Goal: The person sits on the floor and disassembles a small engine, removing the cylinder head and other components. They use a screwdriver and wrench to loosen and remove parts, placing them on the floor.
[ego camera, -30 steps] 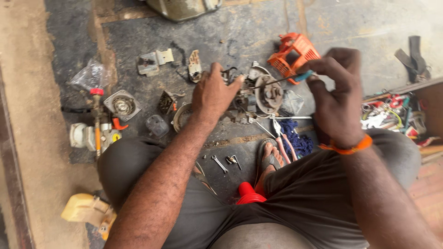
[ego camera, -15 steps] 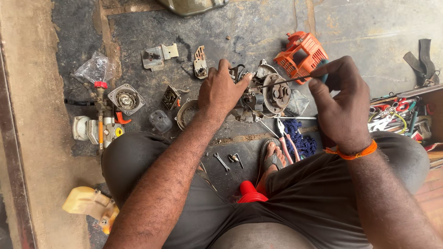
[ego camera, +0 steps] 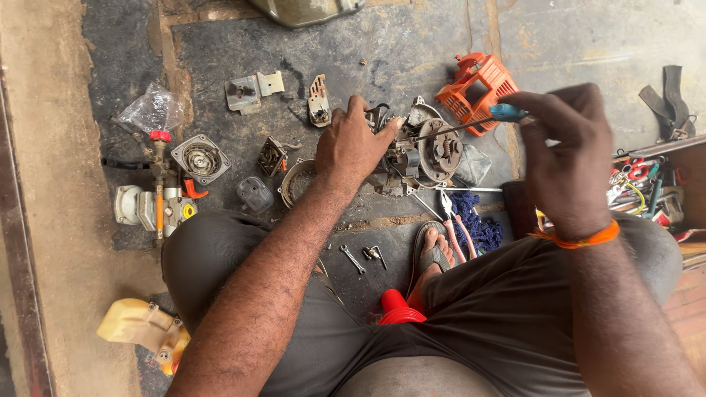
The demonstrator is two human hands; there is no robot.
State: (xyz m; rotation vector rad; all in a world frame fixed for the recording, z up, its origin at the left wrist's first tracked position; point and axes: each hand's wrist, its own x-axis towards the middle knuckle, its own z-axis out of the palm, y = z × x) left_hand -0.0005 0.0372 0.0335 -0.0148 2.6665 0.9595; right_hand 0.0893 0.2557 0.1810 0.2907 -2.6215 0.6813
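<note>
The person's left hand (ego camera: 358, 145) lies palm-down on the small engine assembly (ego camera: 415, 158), fingers closed over its upper left side and pressing it to the dark floor mat (ego camera: 220, 44). The right hand (ego camera: 566, 158) is clamped on the blue handle of a screwdriver (ego camera: 478, 121), whose thin shaft slopes down and left so that the tip sits at the round flywheel face of the engine. Compared with one second ago, both hands keep the same hold; the engine sits in the same place near the middle of the mat, and only the camera's framing has shifted a little. In judgement, the screwdriver is engaged at a fastener and the bracing hand supplies the counter-force. The orange cover (ego camera: 478, 92) lies just beyond the engine toward the mat's far right edge. Small wrenches (ego camera: 353, 259) rest near the mat's near edge, beside the sandalled foot (ego camera: 434, 254). A pump body (ego camera: 158, 202) stands at the left edge.
</note>
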